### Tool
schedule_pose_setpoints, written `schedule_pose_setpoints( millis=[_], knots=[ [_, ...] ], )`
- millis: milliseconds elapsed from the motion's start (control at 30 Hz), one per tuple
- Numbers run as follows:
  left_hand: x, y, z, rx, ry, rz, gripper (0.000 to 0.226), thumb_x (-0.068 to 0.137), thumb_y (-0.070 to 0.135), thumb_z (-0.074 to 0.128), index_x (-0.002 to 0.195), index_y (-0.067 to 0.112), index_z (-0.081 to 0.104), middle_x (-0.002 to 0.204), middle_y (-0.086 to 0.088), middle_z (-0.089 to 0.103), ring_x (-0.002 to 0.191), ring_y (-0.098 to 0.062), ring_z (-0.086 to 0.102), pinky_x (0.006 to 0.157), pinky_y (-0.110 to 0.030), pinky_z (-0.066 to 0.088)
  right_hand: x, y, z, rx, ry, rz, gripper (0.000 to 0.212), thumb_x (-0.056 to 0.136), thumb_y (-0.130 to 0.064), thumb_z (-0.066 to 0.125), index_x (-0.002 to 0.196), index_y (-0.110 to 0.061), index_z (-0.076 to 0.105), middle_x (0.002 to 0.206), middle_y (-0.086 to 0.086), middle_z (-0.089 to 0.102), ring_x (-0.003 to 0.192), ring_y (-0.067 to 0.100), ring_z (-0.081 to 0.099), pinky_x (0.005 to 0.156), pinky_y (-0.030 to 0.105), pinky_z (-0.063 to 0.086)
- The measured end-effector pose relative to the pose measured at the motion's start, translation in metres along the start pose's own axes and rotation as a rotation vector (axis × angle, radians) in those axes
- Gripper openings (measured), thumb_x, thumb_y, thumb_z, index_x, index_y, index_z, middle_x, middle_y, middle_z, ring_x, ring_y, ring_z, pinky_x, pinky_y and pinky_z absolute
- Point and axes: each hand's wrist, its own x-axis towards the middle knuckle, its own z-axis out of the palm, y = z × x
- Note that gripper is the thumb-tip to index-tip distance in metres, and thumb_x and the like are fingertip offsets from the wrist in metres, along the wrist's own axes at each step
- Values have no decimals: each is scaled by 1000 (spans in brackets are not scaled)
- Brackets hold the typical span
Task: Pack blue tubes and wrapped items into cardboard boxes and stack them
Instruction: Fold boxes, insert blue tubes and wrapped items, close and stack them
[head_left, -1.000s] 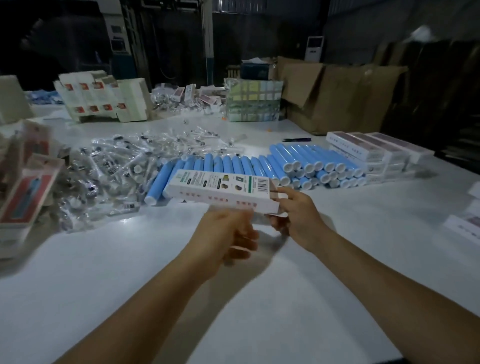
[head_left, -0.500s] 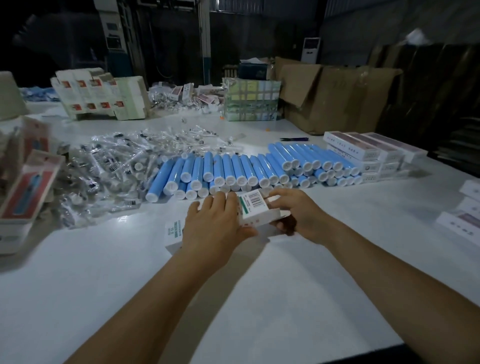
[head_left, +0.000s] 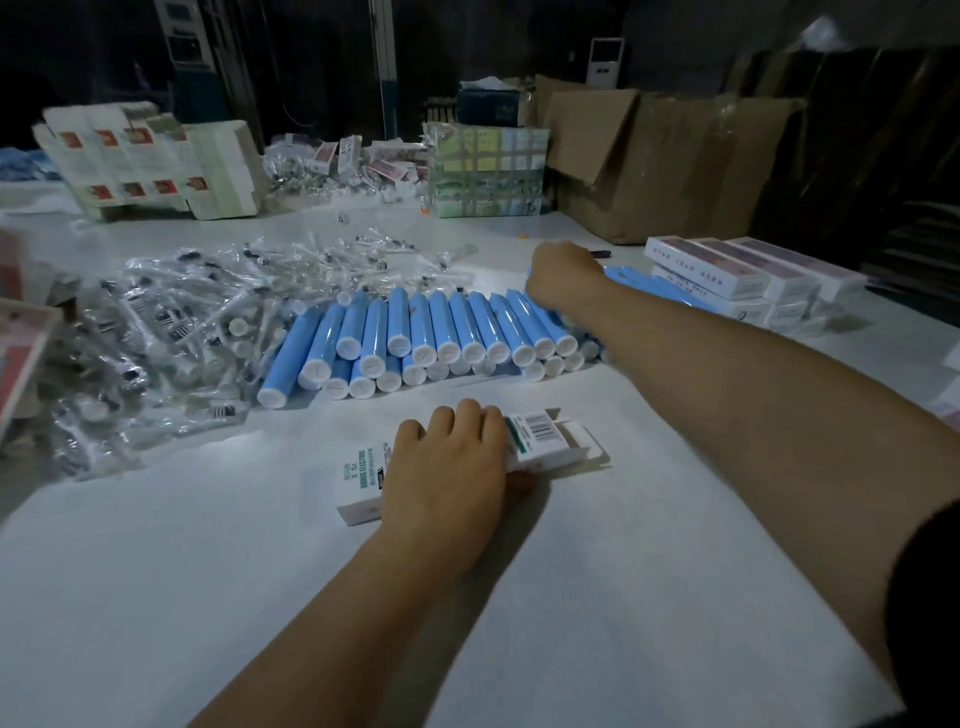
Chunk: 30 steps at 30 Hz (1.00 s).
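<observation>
While the person leans over the white table (head_left: 156, 597), everything can be placed from the small white carton (head_left: 545, 441) lying flat in front of them. Left of the carton and further back, a heap of clear-wrapped items (head_left: 156, 332) sprawls across the table, well apart from either hand. Directly behind the carton runs the row of blue tubes (head_left: 415, 338), white caps toward the person, long axes pointing away from them and fanning slightly.

The left hand (head_left: 447, 467) lies across the carton's middle, palm down, fingers together and draped over the far edge, the thumb tucked under the near side (as far as I can tell it is gripping, not merely resting). The carton's long axis runs left to right, roughly crosswise to the tubes, and its right end stands open with the flap sticking out.

Behind the carton and to the right, the right hand (head_left: 561, 275) is down on the far end of the tube row, fingers curled and hidden behind the knuckles, so I cannot tell whether they have closed on a tube. It is plainly the nearer hand to the tubes. A tube lifted from there would, I judge, need turning about a quarter-turn to line up with that open right end.

Further right and behind stand stacked packed boxes (head_left: 753, 275).
</observation>
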Motion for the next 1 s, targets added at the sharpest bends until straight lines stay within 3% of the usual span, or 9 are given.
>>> schedule_pose_setpoints(
  millis=[167, 333, 467, 533, 600, 667, 767, 867, 1000],
  knots=[
    [2, -1, 3, -39, 26, -7, 49, 94, 57, 37, 129, 23, 33, 122, 0, 45, 108, -19, 44, 91, -36, 36, 15, -14, 7, -254, -56, -28, 32, 93, -16, 47, 123, -8, 55, 129, 11, 55, 114, 28, 55, 81, 34, 45],
    [2, 0, 4, -35, 29, -2, 49, 95, 57, 37, 130, 22, 32, 121, 0, 45, 107, -19, 44, 90, -36, 36, 17, -5, 0, -207, -91, 9, 33, 89, -20, 51, 119, -8, 55, 129, 13, 52, 114, 30, 53, 80, 33, 43],
    [2, -1, 3, -26, 23, 5, 50, 94, 60, 34, 128, 23, 32, 121, 0, 45, 106, -19, 44, 90, -35, 36, 5, -2, -5, -106, -60, -36, 15, 84, -22, 58, 89, -8, 53, 103, 9, 51, 90, 27, 54, 65, 28, 41],
    [1, -1, 1, -7, 10, 10, 56, 92, 64, 25, 128, 23, 32, 122, 0, 45, 106, -19, 44, 90, -35, 37, -5, 0, -14, 24, -25, -34, 23, 83, -24, 61, 72, -10, 46, 84, 5, 53, 77, 23, 50, 53, 25, 35],
    [0, -2, -2, 4, 7, -3, 65, 86, 66, 10, 128, 23, 33, 121, 1, 46, 105, -19, 45, 89, -35, 36, -21, 8, -28, 209, 77, -34, 26, 81, -26, 62, 72, -10, 44, 74, 3, 48, 69, 21, 48, 46, 26, 28],
    [-1, -4, -4, 1, 19, -27, 65, 85, 65, 9, 128, 23, 34, 121, 2, 46, 104, -18, 44, 88, -34, 35, -43, 23, -42, 484, 184, -39, 34, 78, -25, 65, 102, -9, 48, 88, 4, 50, 68, 18, 50, 45, 26, 34],
    [-1, -6, -4, -10, 33, -64, 63, 89, 68, 19, 129, 23, 35, 123, 3, 46, 106, -18, 44, 89, -33, 34, -91, 55, -45, 1030, 276, 12, 88, 79, -13, 65, 147, -35, 14, 109, 8, 52, 55, 17, 60, 40, 25, 46],
    [-2, -6, -6, -30, 39, -89, 66, 87, 70, 25, 132, 22, 34, 125, 3, 46, 108, -18, 44, 90, -34, 35, -138, 75, -21, 1374, 269, 103, 98, 84, 0, 60, 148, -42, 0, 87, 16, 63, 42, 18, 60, 44, 28, 51],
    [-4, -5, -9, -52, 53, -122, 63, 87, 67, 31, 130, 22, 35, 124, 2, 47, 108, -19, 44, 90, -35, 35, -166, 70, 11, 1613, 208, 246, 89, 87, 4, 57, 149, -37, 7, 88, 18, 61, 45, 19, 61, 47, 30, 53]
  ],
)
